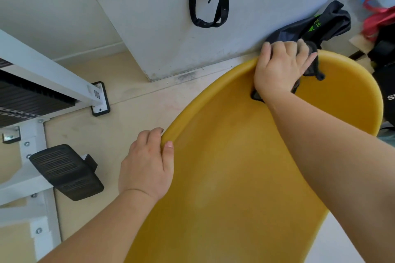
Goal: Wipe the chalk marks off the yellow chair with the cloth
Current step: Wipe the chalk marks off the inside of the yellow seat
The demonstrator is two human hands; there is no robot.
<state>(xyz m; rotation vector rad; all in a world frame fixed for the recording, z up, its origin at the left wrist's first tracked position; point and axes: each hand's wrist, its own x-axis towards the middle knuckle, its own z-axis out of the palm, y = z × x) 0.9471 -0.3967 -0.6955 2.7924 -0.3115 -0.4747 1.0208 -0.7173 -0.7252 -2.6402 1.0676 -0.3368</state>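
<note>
The yellow chair fills the lower right of the head view, its smooth plastic shell facing me. My left hand grips the chair's left rim, thumb on the inside and fingers curled over the edge. My right hand presses a dark cloth against the chair's top rim, fingers wrapped over the edge with the cloth under the palm. Bits of the cloth stick out beside and below the hand. No chalk marks stand out on the visible yellow surface.
A white metal frame with a black pedal stands on the left. A grey wall panel with a hanging black strap is behind the chair. Dark bags and red fabric lie at the right.
</note>
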